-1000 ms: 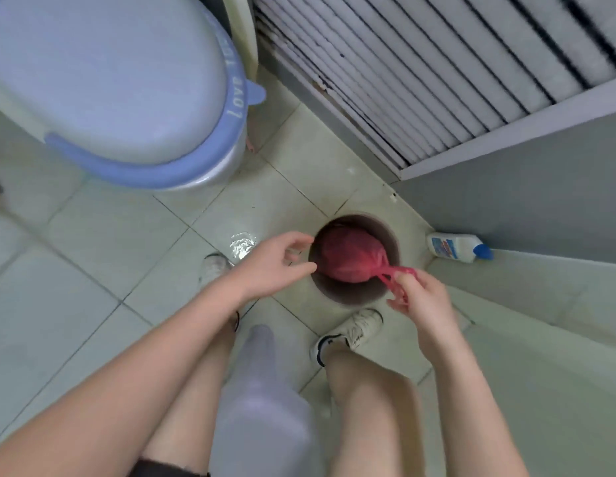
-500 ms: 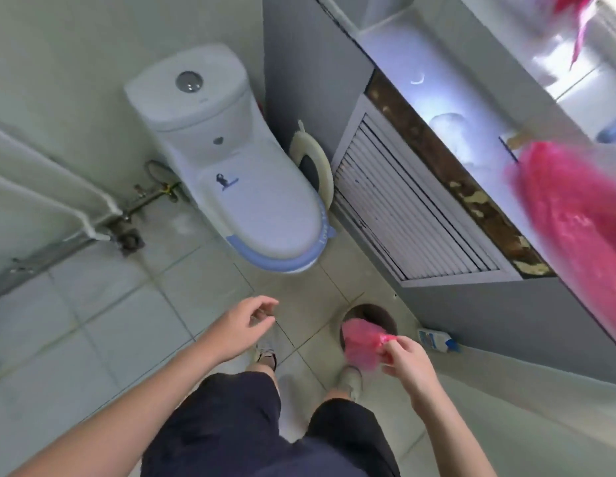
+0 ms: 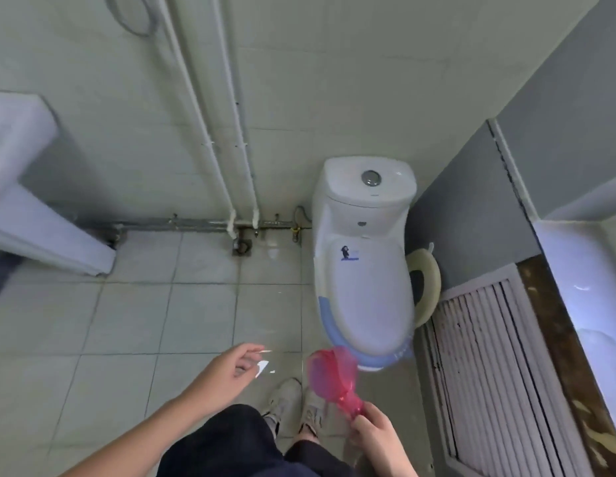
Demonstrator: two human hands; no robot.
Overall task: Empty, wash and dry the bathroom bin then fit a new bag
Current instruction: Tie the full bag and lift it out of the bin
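Observation:
A filled red plastic bin bag (image 3: 330, 373) hangs in the air in front of the toilet, above my shoes. My right hand (image 3: 377, 438) grips its gathered neck at the bottom of the view. Left of the bag, my left hand (image 3: 231, 370) hovers over the floor tiles, fingers apart, holding nothing. The bin itself is out of view.
A white toilet (image 3: 365, 270) with a blue-edged lid stands against the back wall. A cream seat ring (image 3: 425, 287) leans beside it. A slatted panel (image 3: 489, 373) and bathtub edge (image 3: 582, 287) lie right. A washbasin pedestal (image 3: 34, 215) stands left. Pipes (image 3: 227, 132) run down the wall.
I have stood up and turned left. My right hand has lifted the red bag out of the bin, which has left the view. My left hand stays free.

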